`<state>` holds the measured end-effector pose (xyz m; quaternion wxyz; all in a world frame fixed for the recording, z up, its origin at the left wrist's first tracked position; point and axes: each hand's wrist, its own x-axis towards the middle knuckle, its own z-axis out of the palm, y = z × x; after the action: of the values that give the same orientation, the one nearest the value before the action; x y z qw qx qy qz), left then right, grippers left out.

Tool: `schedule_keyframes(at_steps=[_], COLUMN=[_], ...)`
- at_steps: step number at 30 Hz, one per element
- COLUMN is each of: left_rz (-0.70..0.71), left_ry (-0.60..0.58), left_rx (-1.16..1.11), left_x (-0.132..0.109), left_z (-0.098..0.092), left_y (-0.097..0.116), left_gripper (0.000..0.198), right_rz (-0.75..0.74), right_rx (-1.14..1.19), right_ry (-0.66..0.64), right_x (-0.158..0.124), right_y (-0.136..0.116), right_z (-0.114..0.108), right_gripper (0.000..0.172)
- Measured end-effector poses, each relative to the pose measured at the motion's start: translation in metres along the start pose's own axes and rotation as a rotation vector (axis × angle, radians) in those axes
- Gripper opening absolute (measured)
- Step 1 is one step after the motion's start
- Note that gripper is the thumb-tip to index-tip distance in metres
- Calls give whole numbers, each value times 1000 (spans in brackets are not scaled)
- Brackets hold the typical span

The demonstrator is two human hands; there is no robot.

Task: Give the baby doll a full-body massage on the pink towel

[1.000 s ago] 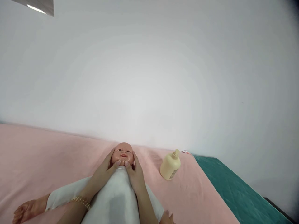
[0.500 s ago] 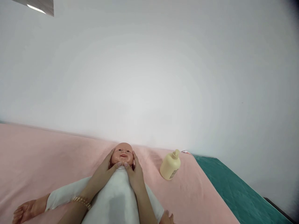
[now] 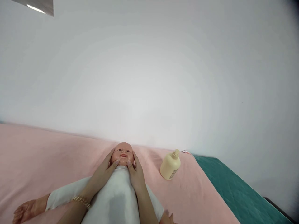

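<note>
A baby doll [image 3: 116, 189] in white clothing lies on its back on a pink sheet, arms spread out to the sides. My left hand [image 3: 105, 170] cups the left side of the doll's head [image 3: 123, 147], its thumb resting on the jaw. On the other side, my right hand [image 3: 135, 175] holds the head in the same way, with the thumb by the chin. The fingers of both hands wrap round the sides of the head, partly hidden behind it. A gold bracelet [image 3: 81, 202] circles my left wrist.
To the right of the doll, a pale yellow pump bottle [image 3: 170, 165] stands on the pink sheet [image 3: 191, 193]. Beyond the sheet's right edge lies a green surface [image 3: 235, 189]. A white wall [image 3: 149, 77] rises directly behind the doll's head.
Both thumbs have slid apart from the middle of the chin, outward along the jaw. The doll and the bottle have stayed in place.
</note>
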<state>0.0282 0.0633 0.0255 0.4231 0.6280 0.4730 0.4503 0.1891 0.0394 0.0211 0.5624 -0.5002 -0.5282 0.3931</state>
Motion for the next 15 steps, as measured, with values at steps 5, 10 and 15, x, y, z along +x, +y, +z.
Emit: schedule_keyframes(at_steps=[5,10,15], left_rz=[-16,-2,-38], left_ry=[-6,31,24], left_rx=[22,13,1], left_x=[-1,2,2], left_z=[-1,0,0], left_y=[3,-4,-5], left_gripper=[74,69,71], right_rz=[-3,-9,11], right_rx=[-57,-54,-63], right_ry=[1,18,38], right_x=[1,2,2], right_y=[2,4,1], right_z=[-2,-1,0], right_gripper=[75,73,73])
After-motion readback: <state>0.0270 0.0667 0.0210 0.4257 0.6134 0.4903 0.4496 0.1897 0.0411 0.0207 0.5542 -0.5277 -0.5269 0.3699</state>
